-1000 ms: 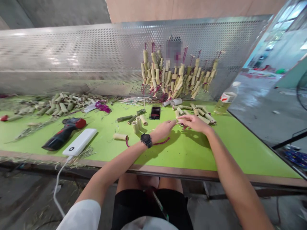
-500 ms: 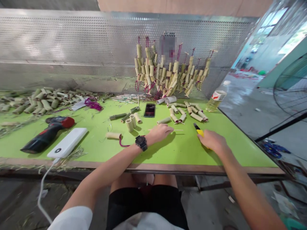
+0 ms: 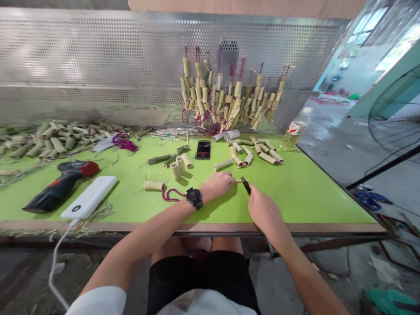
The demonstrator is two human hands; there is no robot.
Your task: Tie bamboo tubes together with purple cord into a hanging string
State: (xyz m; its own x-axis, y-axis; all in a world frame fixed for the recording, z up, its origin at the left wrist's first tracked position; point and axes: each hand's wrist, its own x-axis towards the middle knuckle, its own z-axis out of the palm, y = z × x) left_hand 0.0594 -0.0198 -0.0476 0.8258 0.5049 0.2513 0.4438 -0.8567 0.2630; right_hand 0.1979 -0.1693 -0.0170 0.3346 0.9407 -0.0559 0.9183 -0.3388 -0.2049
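Note:
My left hand (image 3: 219,184) rests low on the green tabletop, its fingers closed on a thin wooden stick (image 3: 242,181) that pokes out to both sides. In my right hand (image 3: 262,205) is a utility knife (image 3: 246,186), its blade end beside the stick's right part; whether blade and stick touch I cannot tell. A purple cord (image 3: 172,194) runs from a bamboo tube (image 3: 154,186) toward my left wrist. Just behind my left hand lies another bamboo tube (image 3: 222,165). Bamboo pieces (image 3: 241,156), some joined by sticks, lie farther back on the right.
A cordless drill (image 3: 62,186) and a white power bank (image 3: 90,197) lie left. Behind them is a bamboo pile (image 3: 52,138) with purple string (image 3: 124,142). A phone (image 3: 203,150) lies mid-table; a bottle (image 3: 295,130) stands back right. Strung bamboo (image 3: 200,94) hangs on the perforated metal panel (image 3: 131,57).
My right hand has moved left with the utility knife, bringing the blade up to the stick. My left hand stays nearly in place, still holding the stick.

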